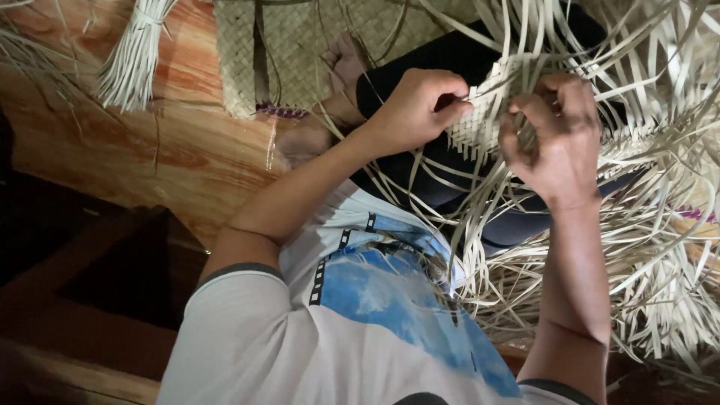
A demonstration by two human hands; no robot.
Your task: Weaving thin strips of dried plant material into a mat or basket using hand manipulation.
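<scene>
A partly woven mat (480, 120) of pale strips is held over the lap, above dark trousers (450, 60). The left hand (415, 109) is curled at the mat's left edge, fingers together, thumb and forefinger pinched on a strip. The right hand (556, 142) is set at the right side, fingers bent and closed around several strips. Loose strips (645, 247) are fanned out to the right and below. A finished woven piece (277, 52) and a tied bundle (135, 56) are seen on the wooden floor (180, 157).
</scene>
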